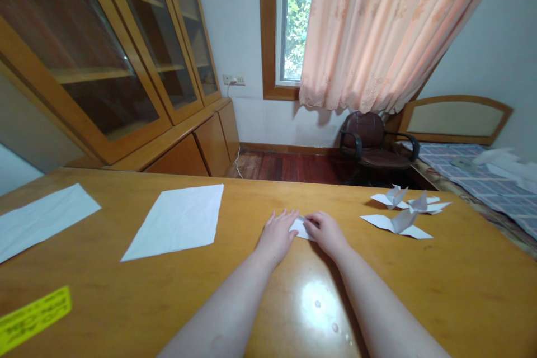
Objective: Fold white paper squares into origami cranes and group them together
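Note:
A small folded piece of white paper lies on the wooden table between my hands. My left hand rests flat with its fingers stretched out, its thumb side touching the paper's left end. At the paper's right end, my right hand has its fingers bent and closed on the edge. Both hands partly cover the paper, so its full shape is hidden. Several folded paper cranes with spread wings stand to the right of my right hand.
A white paper sheet lies left of my hands, with another sheet farther left. A yellow label with writing is at the lower left. Beyond the wooden table stand a glass-door cabinet, an armchair and a bed.

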A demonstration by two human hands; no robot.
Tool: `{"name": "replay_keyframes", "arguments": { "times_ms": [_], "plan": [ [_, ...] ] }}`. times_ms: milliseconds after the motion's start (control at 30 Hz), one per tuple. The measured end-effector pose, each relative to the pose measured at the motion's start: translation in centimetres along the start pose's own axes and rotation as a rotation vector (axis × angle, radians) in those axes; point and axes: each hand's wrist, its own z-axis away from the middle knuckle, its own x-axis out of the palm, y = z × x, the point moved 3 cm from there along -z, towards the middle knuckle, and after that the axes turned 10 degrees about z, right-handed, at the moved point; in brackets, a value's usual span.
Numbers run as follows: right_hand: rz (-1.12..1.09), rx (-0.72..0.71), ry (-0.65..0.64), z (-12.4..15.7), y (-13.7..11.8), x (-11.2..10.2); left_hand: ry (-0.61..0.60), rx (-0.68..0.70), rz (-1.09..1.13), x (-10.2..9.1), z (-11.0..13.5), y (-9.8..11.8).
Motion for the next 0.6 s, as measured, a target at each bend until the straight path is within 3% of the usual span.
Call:
{"name": "replay_keyframes", "arguments": {
  "times_ms": [233,600],
  "plan": [
    [0.058,-0.031,-0.003,0.0,-0.1,-0.3,0.003,0.011,0.033,-0.2,0.0,0.1],
    [0.012,-0.11,-0.172,0.6,-2.2,-1.1,-0.033,0.038,-0.013,-0.1,0.1,0.5]
  ]
}}
